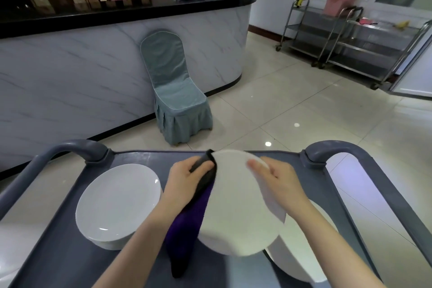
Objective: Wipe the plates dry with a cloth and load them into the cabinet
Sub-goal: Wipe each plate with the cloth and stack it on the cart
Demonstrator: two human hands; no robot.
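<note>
**Plate held up off the cart for wiping, a cloth under each hand**

The plate in hand is raised above the middle of the grey cart and tipped, its far rim near the cart's far edge. I judge this keeps both faces within reach and keeps it clear of the other crockery.

The left hand is curled round the plate's left rim, and it grips through a dark purple cloth whose tail hangs down toward the near edge. Holding through fabric likely keeps bare fingers off the glaze and dries the rim as well. The right hand lies on the plate's right side with fingers fairly straight, pressing a white cloth flat against the surface. Its fingertips are blurred, so the exact hold is unclear, but it reads as the wiping hand.

A stack of plates sits along the cart's left edge. Further plates lie by the right edge, partly hidden beneath the raised one. Which pile is dry I cannot tell.

The step looks like drying, with loading not yet begun, and no cabinet can be made out in this view. A tipped, possibly damp plate could slip toward the pile below.
</note>
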